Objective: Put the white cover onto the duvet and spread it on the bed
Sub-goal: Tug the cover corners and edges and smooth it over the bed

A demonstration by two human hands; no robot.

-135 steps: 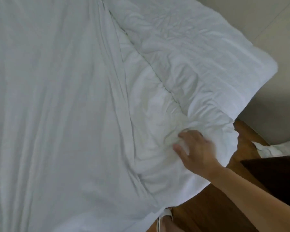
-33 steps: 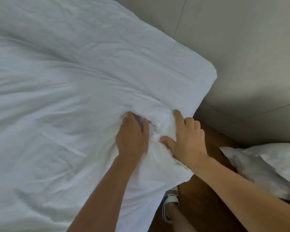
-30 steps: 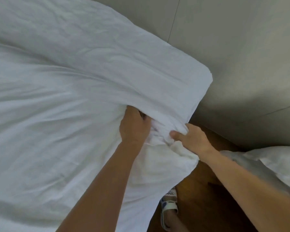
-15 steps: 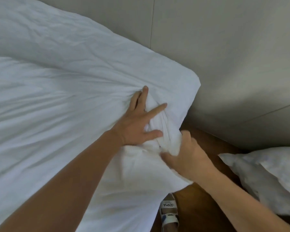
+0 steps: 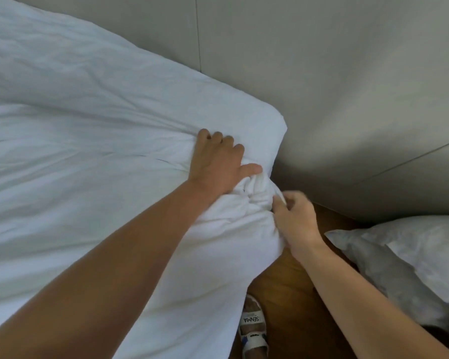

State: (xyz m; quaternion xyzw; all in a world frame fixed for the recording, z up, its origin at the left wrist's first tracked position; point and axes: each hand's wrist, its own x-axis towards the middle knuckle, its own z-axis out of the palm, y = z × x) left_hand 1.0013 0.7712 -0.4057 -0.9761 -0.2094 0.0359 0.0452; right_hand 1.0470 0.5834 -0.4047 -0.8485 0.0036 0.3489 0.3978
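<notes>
A: Nearest, at 6 o'clock: a sandalled foot (image 5: pixel 253 330) on the wooden floor (image 5: pixel 290 288). A pillow (image 5: pixel 412 257) lies at 4.

B: And the hands?

A: Right hand (image 5: pixel 294 218), blurred, fingers curled, pinching the bunched corner of the white cover (image 5: pixel 231 229) at the bed's edge. Left hand (image 5: pixel 218 164) just beyond at 12, fingers bent, pressing into the cloth, thumb against the bunch.

B: The key relation?

A: The cover runs away toward 9–10 o'clock across the bed (image 5: pixel 88 112); likely the corner is seated, then pulled toward 3. Duvet not separately visible.
</notes>
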